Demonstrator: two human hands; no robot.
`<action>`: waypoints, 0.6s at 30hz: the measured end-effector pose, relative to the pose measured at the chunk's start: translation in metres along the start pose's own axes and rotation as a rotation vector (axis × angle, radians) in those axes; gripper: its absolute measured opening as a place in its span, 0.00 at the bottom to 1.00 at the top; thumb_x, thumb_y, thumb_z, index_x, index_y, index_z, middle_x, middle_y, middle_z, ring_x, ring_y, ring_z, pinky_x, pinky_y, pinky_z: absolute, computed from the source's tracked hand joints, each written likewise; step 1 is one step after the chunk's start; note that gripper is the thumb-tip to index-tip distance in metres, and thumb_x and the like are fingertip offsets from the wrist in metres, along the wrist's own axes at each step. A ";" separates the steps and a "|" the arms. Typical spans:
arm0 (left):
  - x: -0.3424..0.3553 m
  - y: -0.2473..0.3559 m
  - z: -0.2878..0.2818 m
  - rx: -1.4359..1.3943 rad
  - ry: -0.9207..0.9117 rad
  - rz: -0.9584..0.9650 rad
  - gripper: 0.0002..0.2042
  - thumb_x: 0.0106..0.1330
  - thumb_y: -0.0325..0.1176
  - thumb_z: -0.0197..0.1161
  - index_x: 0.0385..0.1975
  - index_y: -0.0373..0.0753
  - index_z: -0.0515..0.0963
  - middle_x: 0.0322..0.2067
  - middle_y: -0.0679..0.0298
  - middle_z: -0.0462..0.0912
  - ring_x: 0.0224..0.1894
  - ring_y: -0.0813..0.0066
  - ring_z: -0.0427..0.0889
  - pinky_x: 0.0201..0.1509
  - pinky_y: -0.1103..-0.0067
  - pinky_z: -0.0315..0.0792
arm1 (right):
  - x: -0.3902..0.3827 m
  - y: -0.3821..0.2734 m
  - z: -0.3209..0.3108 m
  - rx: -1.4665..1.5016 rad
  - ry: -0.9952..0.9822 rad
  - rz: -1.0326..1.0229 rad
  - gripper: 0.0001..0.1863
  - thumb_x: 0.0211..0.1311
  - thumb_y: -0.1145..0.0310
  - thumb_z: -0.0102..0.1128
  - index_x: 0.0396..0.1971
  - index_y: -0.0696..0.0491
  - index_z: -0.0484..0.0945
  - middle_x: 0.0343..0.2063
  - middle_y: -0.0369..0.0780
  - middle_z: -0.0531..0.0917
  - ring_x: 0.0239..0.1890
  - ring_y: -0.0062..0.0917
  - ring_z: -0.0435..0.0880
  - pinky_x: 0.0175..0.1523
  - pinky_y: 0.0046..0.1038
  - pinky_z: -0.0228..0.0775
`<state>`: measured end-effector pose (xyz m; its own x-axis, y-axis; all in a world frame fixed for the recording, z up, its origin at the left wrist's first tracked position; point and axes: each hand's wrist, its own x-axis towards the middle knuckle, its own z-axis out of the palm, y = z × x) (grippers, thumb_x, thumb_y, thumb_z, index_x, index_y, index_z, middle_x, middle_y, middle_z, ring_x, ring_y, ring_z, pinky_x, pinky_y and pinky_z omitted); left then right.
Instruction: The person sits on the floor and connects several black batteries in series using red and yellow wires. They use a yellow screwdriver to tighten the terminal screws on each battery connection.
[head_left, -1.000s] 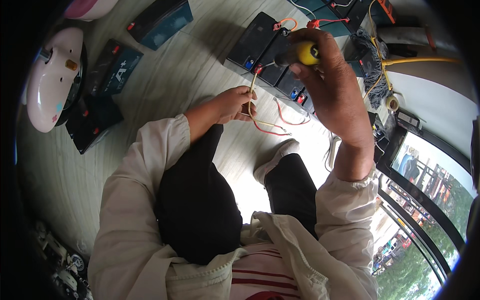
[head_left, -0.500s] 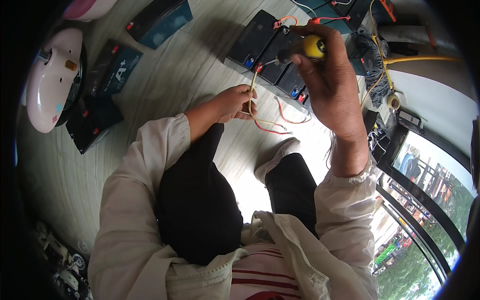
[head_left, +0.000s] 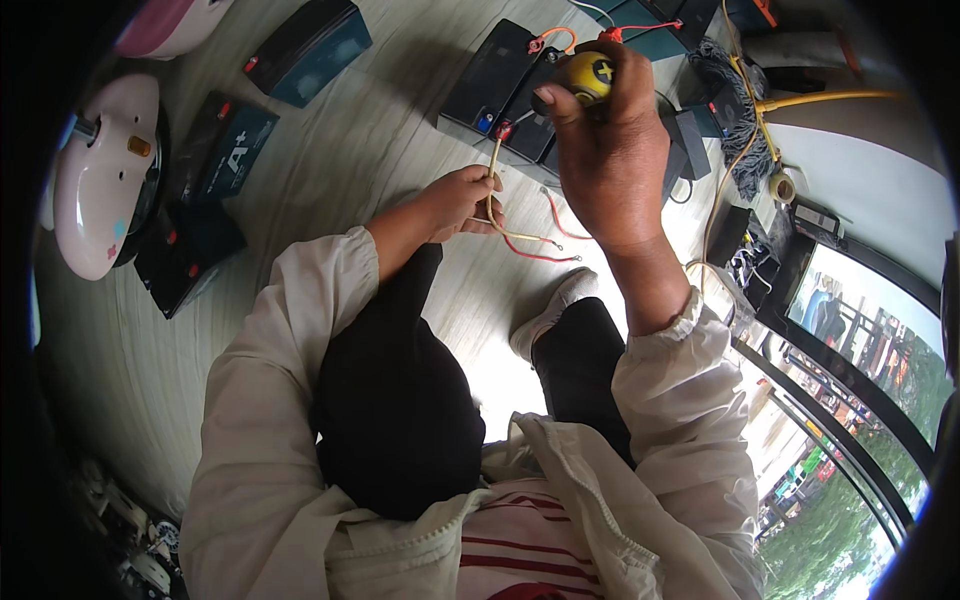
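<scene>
My right hand (head_left: 618,160) is closed around the yellow and black handle of a screwdriver (head_left: 588,80). Its thin shaft slants down to the red terminal (head_left: 504,129) on a row of black batteries (head_left: 487,82). From that terminal runs a cream cable (head_left: 494,158), which my left hand (head_left: 455,202) pinches a short way below. The cable's far end and a red wire (head_left: 540,256), both with small metal ring lugs, stick out to the right past my left fingers. Another red wire (head_left: 556,215) hangs near the row's front. My right hand hides part of the batteries.
Several loose dark batteries (head_left: 308,55) stand on the floor at left, beside a pink toy-like body (head_left: 105,180). Orange lead (head_left: 553,36), grey mop strands (head_left: 735,120), yellow cable (head_left: 830,100) and a tape roll (head_left: 781,187) are at the far right. A glass door (head_left: 850,310) stands at right.
My right hand has shifted left and turned, rotating the screwdriver handle so its end faces differently. My left hand keeps its pinch on the cable. The whole view has shifted slightly.
</scene>
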<state>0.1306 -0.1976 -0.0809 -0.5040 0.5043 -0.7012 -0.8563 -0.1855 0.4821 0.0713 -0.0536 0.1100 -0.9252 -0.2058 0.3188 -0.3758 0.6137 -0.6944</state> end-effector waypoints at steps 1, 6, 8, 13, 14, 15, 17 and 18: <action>0.000 0.000 0.001 0.002 -0.005 -0.008 0.10 0.81 0.39 0.44 0.49 0.41 0.70 0.39 0.60 0.78 0.43 0.66 0.84 0.52 0.62 0.81 | -0.001 -0.001 0.001 -0.008 0.022 0.014 0.26 0.61 0.63 0.73 0.52 0.53 0.68 0.39 0.48 0.83 0.40 0.49 0.85 0.41 0.38 0.79; 0.000 -0.003 0.001 0.004 0.023 -0.011 0.11 0.81 0.41 0.45 0.49 0.43 0.70 0.40 0.62 0.78 0.43 0.69 0.82 0.53 0.64 0.81 | -0.004 -0.008 0.007 -0.019 0.092 0.045 0.25 0.60 0.64 0.73 0.51 0.54 0.68 0.38 0.49 0.84 0.40 0.51 0.84 0.41 0.38 0.78; 0.002 -0.002 0.002 0.024 0.030 -0.015 0.11 0.81 0.41 0.46 0.50 0.43 0.71 0.40 0.62 0.78 0.43 0.70 0.82 0.53 0.64 0.81 | -0.004 -0.010 0.005 -0.013 0.098 0.074 0.25 0.60 0.65 0.73 0.50 0.54 0.68 0.38 0.50 0.84 0.40 0.51 0.84 0.41 0.38 0.79; 0.012 -0.013 0.002 0.095 0.121 0.072 0.13 0.79 0.41 0.47 0.52 0.40 0.71 0.36 0.61 0.78 0.39 0.69 0.83 0.46 0.64 0.83 | -0.005 -0.007 0.001 0.015 0.109 0.095 0.25 0.58 0.66 0.73 0.50 0.55 0.69 0.38 0.52 0.82 0.40 0.53 0.82 0.41 0.44 0.77; 0.012 -0.015 0.000 0.095 0.203 0.077 0.12 0.75 0.36 0.54 0.54 0.40 0.70 0.32 0.62 0.79 0.33 0.69 0.84 0.41 0.67 0.82 | -0.006 -0.006 0.001 0.039 0.088 0.031 0.25 0.58 0.66 0.73 0.50 0.54 0.68 0.40 0.52 0.81 0.43 0.54 0.82 0.43 0.44 0.77; 0.010 -0.021 -0.002 0.219 0.286 0.181 0.15 0.73 0.32 0.56 0.56 0.40 0.69 0.31 0.61 0.80 0.30 0.69 0.84 0.39 0.68 0.82 | -0.007 -0.010 0.002 0.071 0.059 0.072 0.25 0.59 0.67 0.72 0.50 0.54 0.67 0.41 0.52 0.81 0.43 0.54 0.82 0.43 0.44 0.76; 0.011 -0.031 -0.002 0.489 0.467 0.373 0.27 0.66 0.23 0.60 0.65 0.40 0.63 0.30 0.54 0.82 0.24 0.62 0.84 0.37 0.67 0.81 | -0.010 -0.015 0.002 0.099 0.022 0.114 0.24 0.61 0.67 0.69 0.51 0.53 0.65 0.40 0.52 0.81 0.44 0.55 0.81 0.45 0.46 0.75; 0.004 -0.027 0.009 0.727 0.494 0.456 0.31 0.65 0.22 0.59 0.69 0.43 0.60 0.31 0.49 0.83 0.29 0.55 0.85 0.39 0.63 0.80 | -0.011 -0.010 -0.002 0.132 0.031 0.073 0.23 0.63 0.67 0.68 0.50 0.54 0.65 0.40 0.53 0.81 0.44 0.56 0.80 0.45 0.47 0.75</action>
<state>0.1531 -0.1831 -0.0916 -0.9002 0.0738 -0.4291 -0.3744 0.3717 0.8495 0.0850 -0.0565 0.1150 -0.9490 -0.1399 0.2827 -0.3133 0.5202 -0.7945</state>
